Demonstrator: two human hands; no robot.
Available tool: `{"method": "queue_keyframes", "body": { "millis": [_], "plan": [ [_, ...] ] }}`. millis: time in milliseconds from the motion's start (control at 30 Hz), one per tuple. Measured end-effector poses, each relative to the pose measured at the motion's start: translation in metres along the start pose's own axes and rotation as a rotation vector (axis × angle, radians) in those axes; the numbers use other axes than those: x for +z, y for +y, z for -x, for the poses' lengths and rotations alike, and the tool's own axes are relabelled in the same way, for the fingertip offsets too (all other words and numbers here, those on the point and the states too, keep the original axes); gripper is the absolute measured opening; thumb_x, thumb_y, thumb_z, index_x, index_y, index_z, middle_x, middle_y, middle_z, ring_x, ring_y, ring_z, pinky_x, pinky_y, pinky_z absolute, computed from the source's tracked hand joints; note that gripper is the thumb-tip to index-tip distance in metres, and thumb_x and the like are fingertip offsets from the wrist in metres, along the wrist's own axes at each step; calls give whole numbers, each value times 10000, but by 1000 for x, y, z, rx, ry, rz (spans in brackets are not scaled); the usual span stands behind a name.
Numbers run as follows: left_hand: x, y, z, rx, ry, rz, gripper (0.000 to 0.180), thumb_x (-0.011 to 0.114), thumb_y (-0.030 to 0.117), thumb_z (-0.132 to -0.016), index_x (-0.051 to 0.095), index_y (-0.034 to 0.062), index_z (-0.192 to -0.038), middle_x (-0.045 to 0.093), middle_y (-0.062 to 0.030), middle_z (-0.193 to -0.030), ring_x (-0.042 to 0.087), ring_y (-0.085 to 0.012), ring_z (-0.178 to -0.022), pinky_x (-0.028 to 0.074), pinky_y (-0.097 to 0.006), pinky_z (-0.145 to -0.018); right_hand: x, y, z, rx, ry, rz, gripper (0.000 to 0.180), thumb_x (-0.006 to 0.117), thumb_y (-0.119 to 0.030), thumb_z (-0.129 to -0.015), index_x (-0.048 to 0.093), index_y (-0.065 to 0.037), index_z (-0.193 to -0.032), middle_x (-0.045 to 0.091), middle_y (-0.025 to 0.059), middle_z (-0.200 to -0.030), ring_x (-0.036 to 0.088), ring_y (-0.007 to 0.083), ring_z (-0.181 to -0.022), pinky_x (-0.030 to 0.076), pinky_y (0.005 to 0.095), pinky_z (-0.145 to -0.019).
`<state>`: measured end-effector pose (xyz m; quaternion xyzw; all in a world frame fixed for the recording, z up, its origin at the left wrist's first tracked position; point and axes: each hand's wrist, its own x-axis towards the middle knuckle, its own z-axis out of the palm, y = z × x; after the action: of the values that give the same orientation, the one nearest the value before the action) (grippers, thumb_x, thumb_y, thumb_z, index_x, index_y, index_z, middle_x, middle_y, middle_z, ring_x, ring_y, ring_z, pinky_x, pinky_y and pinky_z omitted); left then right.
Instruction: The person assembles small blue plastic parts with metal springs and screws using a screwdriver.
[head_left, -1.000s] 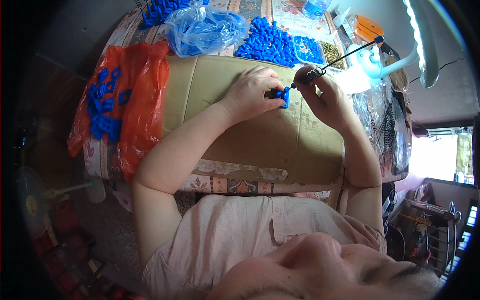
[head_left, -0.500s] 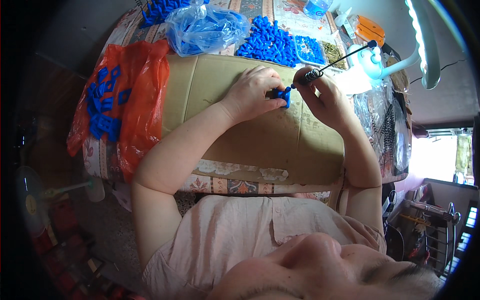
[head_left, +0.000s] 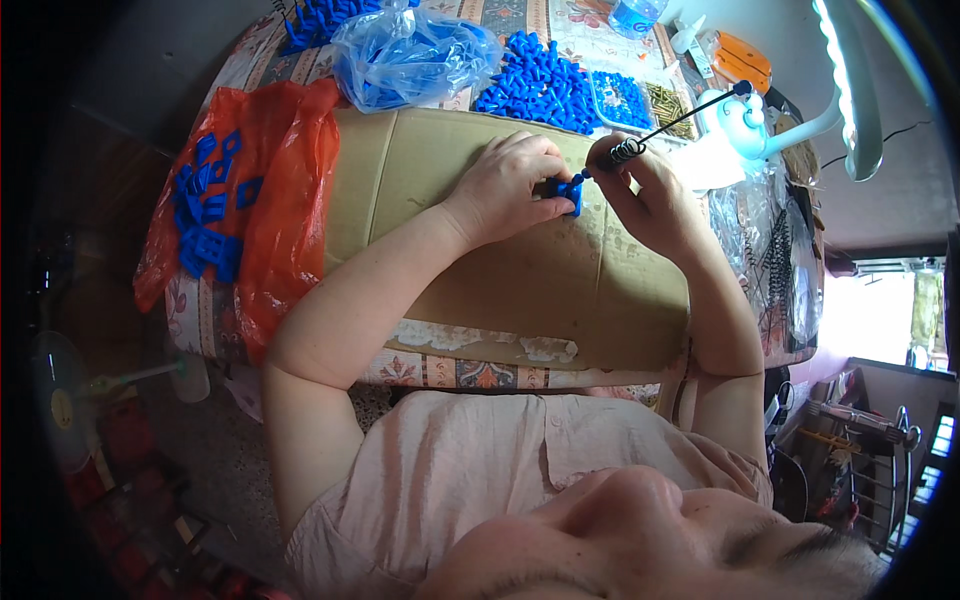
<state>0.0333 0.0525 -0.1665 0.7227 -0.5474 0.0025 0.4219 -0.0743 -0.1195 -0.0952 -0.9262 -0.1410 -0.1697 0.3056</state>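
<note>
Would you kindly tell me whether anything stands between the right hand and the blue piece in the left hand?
No loose obstacle shows; only a small blue tip lies in the gap between the right hand and the blue piece.

No lettering can be read; a blue label (head_left: 630, 22) is borne by the bottle (head_left: 638, 13) beyond the cardboard sheet (head_left: 500, 275).

Held part (head_left: 575, 194): blue. Coiled rod (head_left: 624, 151): black. Cardboard sheet (head_left: 520, 290): tan-brown. Plastic bag (head_left: 285, 200): translucent red-orange. Loose parts (head_left: 210, 247): blue. Heaped cones (head_left: 535, 88): blue. Metal pieces (head_left: 668, 105): brass-yellow. Tablecloth (head_left: 484, 372): floral bands, cream, grey, orange. Shirt (head_left: 470, 450): pale pink.
</note>
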Motion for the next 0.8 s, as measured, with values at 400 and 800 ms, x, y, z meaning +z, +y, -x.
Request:
{"method": "queue_keyframes", "body": {
  "millis": [400, 800],
  "plan": [
    [0, 1, -1, -1, 4, -17, 245, 785, 140, -685, 648, 106, -884, 603, -39, -995, 561, -256, -986, 441, -376, -888, 3, 5, -1, 56, 33, 19, 82, 623, -54, -845, 583, -23, -910, 622, 145, -738, 626, 329, -664, 483, 378, -585],
    [-1, 1, 1, -22, -11, -11, 255, 790, 178, -704, 657, 94, -904, 599, -47, -1019, 558, -252, -1014, 436, -373, -911, 9, 8, 0, 226, 22, 68, 192, 707, -153, -827, 585, -7, -848, 643, 142, -744, 641, 264, -652, 492, 350, -588]
  ]
}}
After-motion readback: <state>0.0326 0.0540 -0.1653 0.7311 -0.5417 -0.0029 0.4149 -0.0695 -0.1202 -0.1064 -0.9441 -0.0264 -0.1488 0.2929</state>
